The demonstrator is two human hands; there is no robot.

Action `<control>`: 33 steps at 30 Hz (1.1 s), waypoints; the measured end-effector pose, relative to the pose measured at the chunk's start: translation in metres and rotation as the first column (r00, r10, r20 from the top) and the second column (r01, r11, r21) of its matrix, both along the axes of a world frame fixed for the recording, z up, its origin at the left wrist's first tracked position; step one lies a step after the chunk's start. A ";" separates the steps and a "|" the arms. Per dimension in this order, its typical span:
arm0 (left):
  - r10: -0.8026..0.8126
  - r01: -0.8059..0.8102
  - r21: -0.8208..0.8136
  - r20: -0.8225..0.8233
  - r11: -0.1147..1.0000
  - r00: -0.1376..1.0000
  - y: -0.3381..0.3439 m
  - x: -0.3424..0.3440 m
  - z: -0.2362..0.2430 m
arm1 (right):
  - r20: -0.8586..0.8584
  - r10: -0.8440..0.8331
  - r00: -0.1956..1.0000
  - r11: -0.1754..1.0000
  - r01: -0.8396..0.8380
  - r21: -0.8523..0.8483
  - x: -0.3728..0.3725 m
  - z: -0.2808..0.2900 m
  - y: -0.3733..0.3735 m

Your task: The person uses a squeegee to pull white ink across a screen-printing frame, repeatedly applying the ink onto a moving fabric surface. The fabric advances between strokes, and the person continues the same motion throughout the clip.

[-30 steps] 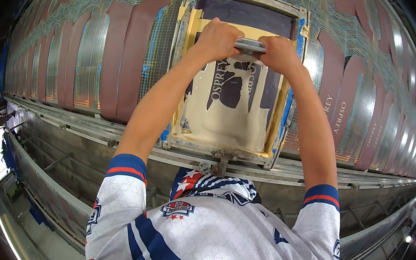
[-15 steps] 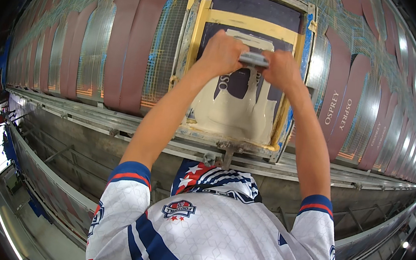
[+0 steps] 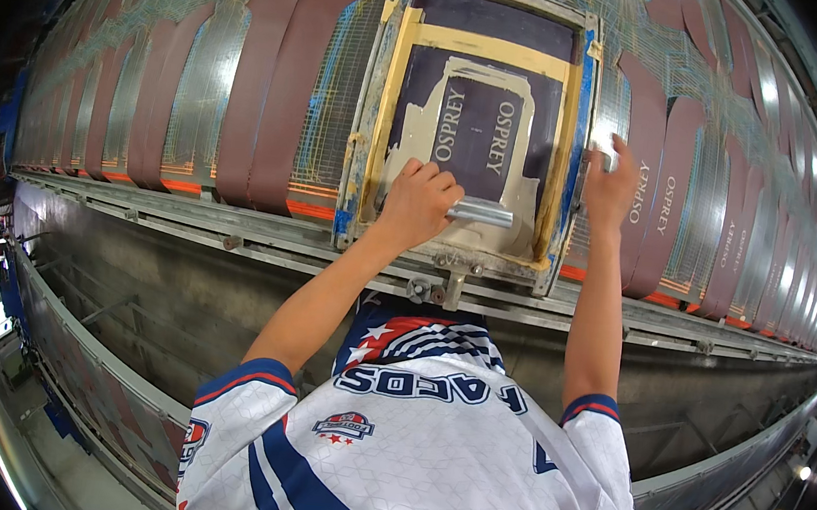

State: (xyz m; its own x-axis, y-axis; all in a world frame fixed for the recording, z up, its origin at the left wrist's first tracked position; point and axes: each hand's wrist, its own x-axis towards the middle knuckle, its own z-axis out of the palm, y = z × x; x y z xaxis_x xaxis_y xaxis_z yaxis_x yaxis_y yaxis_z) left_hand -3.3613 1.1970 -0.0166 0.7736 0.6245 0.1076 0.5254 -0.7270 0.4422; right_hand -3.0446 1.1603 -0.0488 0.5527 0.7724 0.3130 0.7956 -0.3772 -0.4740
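Note:
A screen-printing frame (image 3: 587, 85) with taped edges lies over the long table in front of me. Pale cream ink (image 3: 423, 143) borders the dark mesh (image 3: 481, 115), where two lines of light lettering show. My left hand (image 3: 420, 202) is closed round one end of a squeegee (image 3: 481, 213) with a grey metal handle, which lies crosswise at the near part of the screen. Just outside the frame's right side is my right hand (image 3: 610, 186), with thumb and forefinger apart beside a small grey metal piece (image 3: 608, 162); whether they touch it cannot be made out.
Maroon cut panels (image 3: 256, 103) lie in rows on both sides, some at the right with light lettering. A metal rail (image 3: 271, 252) runs along the table's near edge, with a clamp (image 3: 455, 284) at the frame's near side. Another long table (image 3: 95, 343) stands behind me.
Both hands were on the squeegee farther up the screen. The left has drawn it nearer; the right has let go and moved out past the frame's right side. The lettering is now uncovered.

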 end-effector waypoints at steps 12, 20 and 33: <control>0.093 -0.094 0.001 0.133 0.996 0.987 -0.002 -0.023 0.002 | -0.383 -0.153 0.911 0.985 0.111 -0.130 0.008 0.012 0.024; 0.077 -0.077 0.059 0.002 0.995 0.997 0.046 -0.081 0.009 | -0.483 -0.018 0.875 0.990 0.085 0.117 -0.062 -0.037 0.040; -0.062 0.064 0.060 -0.029 0.996 0.998 0.013 -0.081 0.015 | -0.492 -0.116 0.863 0.986 0.159 0.046 -0.044 -0.030 0.027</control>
State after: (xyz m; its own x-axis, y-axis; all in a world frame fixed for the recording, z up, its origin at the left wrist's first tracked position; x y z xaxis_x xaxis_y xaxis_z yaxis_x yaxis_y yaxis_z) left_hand -3.4421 1.2101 -0.0019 0.8144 0.5672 0.1226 0.4886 -0.7842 0.3826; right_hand -3.0885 1.1871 -0.0791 0.7502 0.6603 0.0358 0.3988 -0.4086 -0.8210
